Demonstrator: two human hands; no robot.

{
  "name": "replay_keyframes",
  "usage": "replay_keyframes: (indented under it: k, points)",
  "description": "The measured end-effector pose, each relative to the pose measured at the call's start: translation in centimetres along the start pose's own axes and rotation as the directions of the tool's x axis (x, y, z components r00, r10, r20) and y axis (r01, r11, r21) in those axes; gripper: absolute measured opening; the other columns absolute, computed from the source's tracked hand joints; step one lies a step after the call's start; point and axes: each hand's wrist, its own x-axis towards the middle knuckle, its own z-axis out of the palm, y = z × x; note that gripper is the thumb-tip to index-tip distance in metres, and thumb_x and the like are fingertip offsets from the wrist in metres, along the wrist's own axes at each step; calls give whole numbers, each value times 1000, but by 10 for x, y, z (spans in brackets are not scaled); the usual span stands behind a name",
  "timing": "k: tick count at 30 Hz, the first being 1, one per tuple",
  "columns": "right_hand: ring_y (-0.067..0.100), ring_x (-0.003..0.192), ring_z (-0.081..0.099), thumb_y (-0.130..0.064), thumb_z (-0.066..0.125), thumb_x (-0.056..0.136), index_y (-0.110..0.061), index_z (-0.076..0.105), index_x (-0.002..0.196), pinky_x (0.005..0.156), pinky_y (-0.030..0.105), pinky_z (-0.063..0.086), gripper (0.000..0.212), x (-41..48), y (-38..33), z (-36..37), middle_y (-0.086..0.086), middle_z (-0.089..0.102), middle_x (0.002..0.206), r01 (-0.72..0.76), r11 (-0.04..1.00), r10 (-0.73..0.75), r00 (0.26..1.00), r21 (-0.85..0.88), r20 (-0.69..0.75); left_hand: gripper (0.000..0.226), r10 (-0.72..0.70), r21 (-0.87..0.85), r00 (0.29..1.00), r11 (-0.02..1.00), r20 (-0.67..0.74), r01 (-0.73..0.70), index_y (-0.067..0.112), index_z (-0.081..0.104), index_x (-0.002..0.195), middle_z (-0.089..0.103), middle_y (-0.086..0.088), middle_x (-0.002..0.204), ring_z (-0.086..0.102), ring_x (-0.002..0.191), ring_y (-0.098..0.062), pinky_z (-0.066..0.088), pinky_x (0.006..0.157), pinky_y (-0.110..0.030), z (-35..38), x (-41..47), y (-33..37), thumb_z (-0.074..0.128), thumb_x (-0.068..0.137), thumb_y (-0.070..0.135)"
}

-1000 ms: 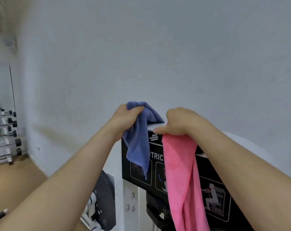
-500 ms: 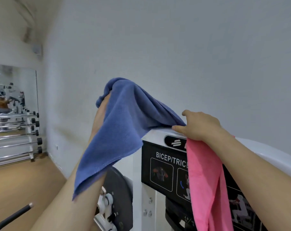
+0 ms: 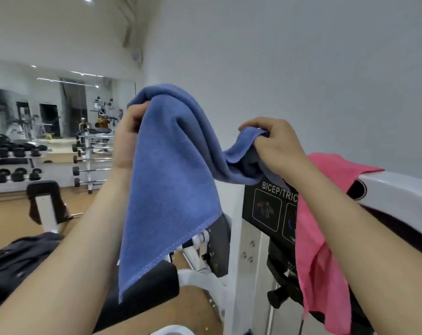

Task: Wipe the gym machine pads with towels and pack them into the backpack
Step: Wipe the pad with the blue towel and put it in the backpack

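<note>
A blue towel (image 3: 171, 189) hangs in the air between my hands. My left hand (image 3: 129, 136) grips its upper left edge, raised at chest height. My right hand (image 3: 275, 143) pinches the other end just above the white bicep/tricep machine (image 3: 398, 189). A pink towel (image 3: 321, 250) lies draped over the machine's top and hangs down its front, beside my right forearm. A black pad (image 3: 154, 279) of the machine shows below the blue towel. A dark bag-like object (image 3: 16, 259) sits at lower left; I cannot tell whether it is the backpack.
Dumbbell racks (image 3: 14, 165) and barbell racks (image 3: 91, 163) line the mirrored wall at left. A black and white bench part (image 3: 45, 201) stands on the wooden floor. The machine's instruction panel (image 3: 270, 209) faces me. A plain white wall rises behind.
My right hand left the pink towel and took hold of the blue towel's other end. The blue towel came off the machine and is spread between both hands. The view turned left.
</note>
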Motion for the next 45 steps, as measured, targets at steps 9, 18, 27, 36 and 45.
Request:
replay_keyframes:
  k: [9, 18, 27, 36, 45]
  points:
    - [19, 55, 44, -20, 56, 79, -8, 58, 64, 48, 24, 33, 19, -85, -27, 39, 3, 47, 57, -190, 947, 306, 787, -261, 536, 81, -695, 637, 677, 640, 243, 429, 12, 52, 137, 55, -16, 136, 54, 122, -24, 45, 102, -36, -110, -126, 3, 84, 69, 42]
    - [16, 51, 51, -26, 72, 79, -13, 60, 67, 51, 22, 42, 22, -91, -44, 122, 2, 54, 57, -349, 935, 285, 634, -63, 719, 40, -609, 478, 770, 627, -191, 615, 7, 68, 113, 70, -11, 117, 65, 111, -27, 47, 101, -47, -109, -207, -60, 57, 93, 40]
    - [16, 53, 59, -28, 66, 87, -16, 63, 55, 59, 27, 48, 35, -48, -21, 229, 3, 64, 58, -643, 719, 242, 587, 263, 772, 36, -571, 801, 755, 261, -322, 540, 12, 65, 99, 71, -6, 103, 66, 93, -21, 52, 90, -43, -225, -195, -33, 39, 75, 19]
    - [16, 63, 52, -32, 56, 97, -12, 61, 71, 61, 30, 43, 33, 24, 3, 325, 5, 59, 67, -440, 795, 224, 853, 418, 472, 7, 230, 783, 753, 272, -617, 559, 13, 64, 80, 59, -3, 66, 47, 63, -14, 35, 56, -23, -328, -134, 38, 63, 86, 17]
    - [27, 69, 44, -28, 45, 99, -13, 52, 69, 62, 35, 29, 35, 41, 71, 424, 3, 46, 64, 44, 978, -60, 996, 206, 72, 14, 632, 872, 775, -376, -5, 313, 15, 40, 67, 42, -1, 73, 34, 67, -18, 23, 59, -31, -370, -86, 72, 45, 66, 2]
